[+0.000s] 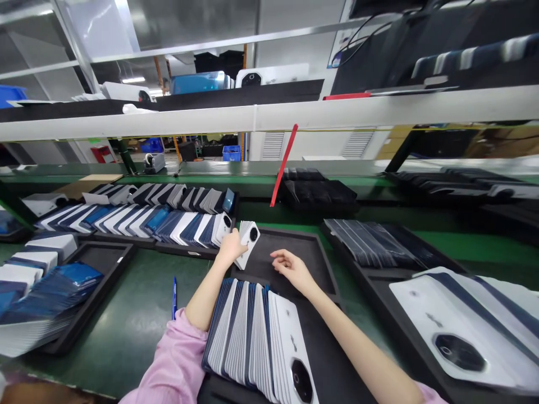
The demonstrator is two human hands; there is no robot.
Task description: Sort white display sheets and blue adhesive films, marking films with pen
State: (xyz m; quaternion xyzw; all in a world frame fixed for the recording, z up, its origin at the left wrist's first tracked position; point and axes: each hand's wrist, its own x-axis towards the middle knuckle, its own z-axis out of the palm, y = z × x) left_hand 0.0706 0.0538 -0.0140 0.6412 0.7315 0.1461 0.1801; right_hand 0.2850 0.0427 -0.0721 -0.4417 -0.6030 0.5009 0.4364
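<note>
White phone back covers (248, 245) with a round black camera ring are gripped by my left hand (232, 247) at the left end of a black tray (290, 238). My right hand (292, 268) hovers over that tray, fingers apart and slightly curled, holding nothing. Nearer to me, a long row of white and dark blue covers (252, 336) leans in another black tray, with a white cover (290, 342) foremost at its right end. Behind and left of my left hand, more white and blue covers (138, 220) stand in rows.
At right lie trays with dark covers (370, 242) and large white covers (458, 331). A tray of covers (46, 286) sits at far left. A blue pen (174, 298) lies on the green table (138, 314). A red strip (284, 165) hangs below the shelf rail (210, 120).
</note>
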